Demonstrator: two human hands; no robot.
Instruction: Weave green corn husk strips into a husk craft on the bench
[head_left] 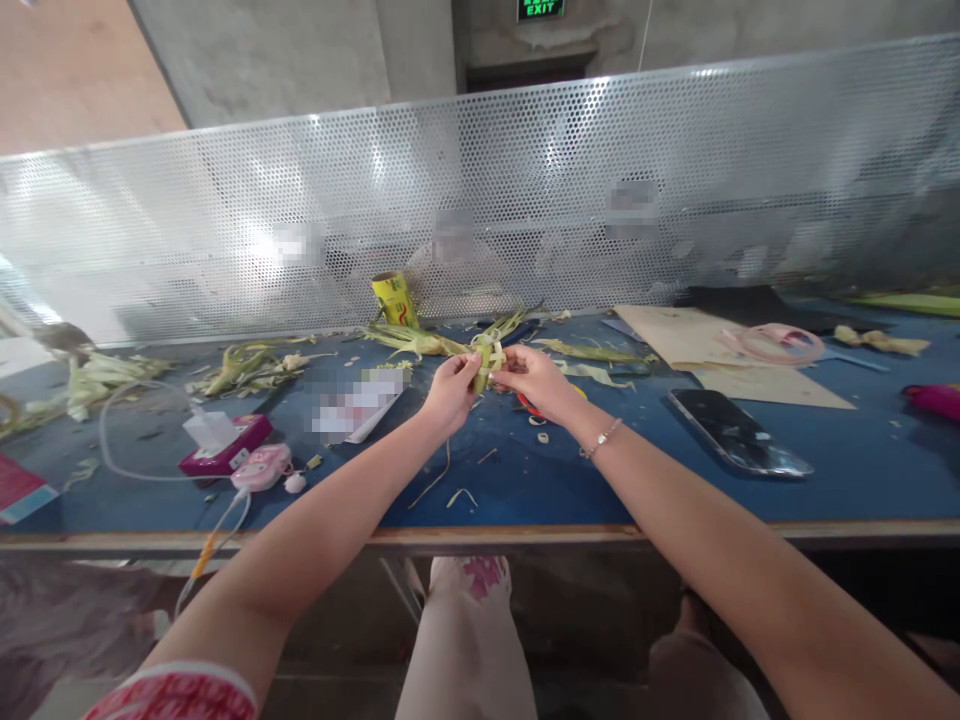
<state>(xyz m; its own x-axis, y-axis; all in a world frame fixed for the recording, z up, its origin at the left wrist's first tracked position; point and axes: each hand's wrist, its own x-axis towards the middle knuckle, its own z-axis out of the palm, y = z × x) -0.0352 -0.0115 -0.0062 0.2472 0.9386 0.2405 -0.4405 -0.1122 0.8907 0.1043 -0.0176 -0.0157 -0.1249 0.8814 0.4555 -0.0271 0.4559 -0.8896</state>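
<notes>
In the middle of the head view, both hands meet above the table around a small bundle of pale green leaf strips (486, 362), which look like corn husk. My left hand (454, 388) pinches its left side between thumb and fingers. From the right, my right hand (537, 378) grips a pale folded strip of the same bundle. Frayed leaf ends stick up behind the fingers. More green husk-like leaves (420, 342) lie just behind my left hand. A red and yellow ring-like item (529, 405) is partly hidden under my right hand.
A perforated metal screen (480, 200) closes off the back of the blue table (525, 490). Left are a yellow can (395, 300), a pixelated white item (364, 403) and a purple power strip (225, 448) with cables. Right are a phone (739, 432), brown paper (675, 340) and pink tape (776, 343).
</notes>
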